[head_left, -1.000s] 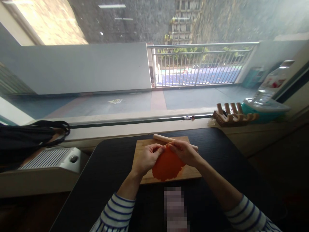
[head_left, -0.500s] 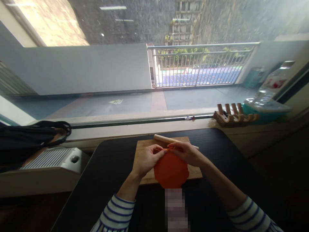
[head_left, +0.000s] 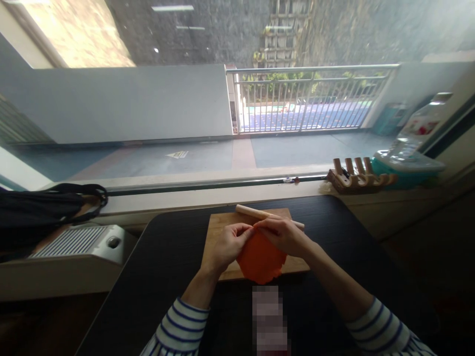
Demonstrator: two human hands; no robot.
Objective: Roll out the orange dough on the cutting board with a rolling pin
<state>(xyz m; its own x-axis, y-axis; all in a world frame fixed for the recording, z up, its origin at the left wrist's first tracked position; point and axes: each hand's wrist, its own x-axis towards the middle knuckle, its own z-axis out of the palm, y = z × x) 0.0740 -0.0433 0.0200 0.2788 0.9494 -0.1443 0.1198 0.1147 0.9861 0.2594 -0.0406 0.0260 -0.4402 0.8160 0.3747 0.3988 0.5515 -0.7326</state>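
Note:
A flat, round orange sheet of dough (head_left: 261,259) hangs over a wooden cutting board (head_left: 218,228) on a black table (head_left: 166,257). My left hand (head_left: 224,244) and my right hand (head_left: 284,234) both pinch the sheet's far edge, fingertips nearly touching, and hold it lifted so its lower edge droops past the board's near side. A wooden rolling pin (head_left: 248,211) lies across the board's far edge, just behind my fingers.
A windowsill runs behind the table, with a wooden rack (head_left: 354,175) and a teal container (head_left: 406,168) at the right. A black bag (head_left: 44,207) and a white ribbed appliance (head_left: 77,244) sit to the left. A blurred patch (head_left: 265,316) covers the near table.
The dough sheet, held by both hands throughout, swung toward me and drooped past the board's near edge, then rose slightly. The hands stayed at the far edge.

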